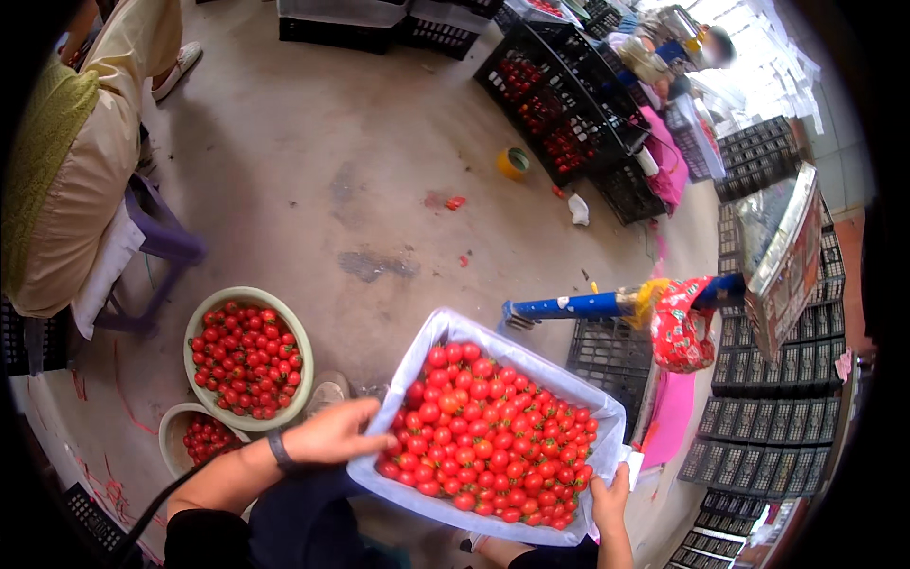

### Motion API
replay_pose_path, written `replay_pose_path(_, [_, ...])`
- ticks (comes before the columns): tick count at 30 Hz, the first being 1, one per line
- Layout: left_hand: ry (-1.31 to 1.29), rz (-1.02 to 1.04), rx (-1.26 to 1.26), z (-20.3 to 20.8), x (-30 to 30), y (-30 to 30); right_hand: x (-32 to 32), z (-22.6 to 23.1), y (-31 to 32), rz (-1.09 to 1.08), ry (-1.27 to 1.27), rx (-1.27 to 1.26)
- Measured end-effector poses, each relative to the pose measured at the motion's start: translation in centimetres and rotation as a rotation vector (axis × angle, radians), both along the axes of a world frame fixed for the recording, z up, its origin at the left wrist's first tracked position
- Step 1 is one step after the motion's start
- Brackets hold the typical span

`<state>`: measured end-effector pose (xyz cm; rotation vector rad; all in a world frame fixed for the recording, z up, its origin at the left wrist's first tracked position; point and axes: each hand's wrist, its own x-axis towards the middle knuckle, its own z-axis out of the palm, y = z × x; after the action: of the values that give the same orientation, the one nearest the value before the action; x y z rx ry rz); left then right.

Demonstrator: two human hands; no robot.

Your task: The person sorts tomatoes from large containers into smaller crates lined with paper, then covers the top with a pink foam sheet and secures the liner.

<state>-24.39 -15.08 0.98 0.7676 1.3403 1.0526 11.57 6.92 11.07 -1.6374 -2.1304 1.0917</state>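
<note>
A crate with a pale liner (438, 329), heaped with red cherry tomatoes (488, 431), is held tilted in front of me, over my lap. My left hand (334, 432), below a dark wristband, grips its left side, with the thumb over the rim and fingers partly hidden. On the lower right corner my right hand (611, 495) is closed around the edge, thumb on the inner side. What supports the crate from below cannot be seen. To the left stands a pale green basin (302, 334) of cherry tomatoes, and beside it a smaller bucket (172, 434) holds more.
A seated person (85, 180) is at upper left on a purple stool (161, 228). Black crates of tomatoes (545, 109) stand at the back right. A scale with a blue post (569, 305) and red bag (682, 327) is right of my crate; stacked black crates (758, 417) line the right side.
</note>
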Motion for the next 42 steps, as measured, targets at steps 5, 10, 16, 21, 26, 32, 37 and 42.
replay_pose_path(5, [-0.168, -0.545, 0.012, -2.3, 3.4, -0.3, 6.3, -3.7, 2.2, 0.137, -0.275, 0.078])
replay_pose_path(10, [-0.195, -0.72, 0.04, -3.2, 4.4, 0.3, 9.3, -7.1, 1.9, 0.057, -0.119, -0.074])
replay_pose_path(16, [0.048, -0.753, -0.07, -1.7, 2.7, 1.7, 4.2, 1.3, 1.6, 0.389, -0.793, 0.351])
replay_pose_path(21, [0.377, -0.22, -0.107, 3.2, 0.3, -0.4, 2.9, 7.5, -1.4, 0.328, -0.226, -0.088])
replay_pose_path(26, [-0.116, 0.302, 0.164, 11.0, 1.6, -0.4, 4.0, 6.7, -3.5, 0.616, -0.503, 0.127])
replay_pose_path(32, [-0.264, 0.473, 0.484, 22.1, 7.0, -2.1, 2.8, 6.6, -5.3, 0.612, -0.186, 0.139])
replay_pose_path(37, [-0.182, 0.176, 0.726, 27.5, 14.8, 0.1, 5.5, 4.4, -5.0, 0.542, -0.29, 0.193])
replay_pose_path(42, [-0.012, 0.367, 0.694, 20.7, 13.4, 7.2, 5.7, 0.6, -4.9, 0.453, -0.154, 0.297])
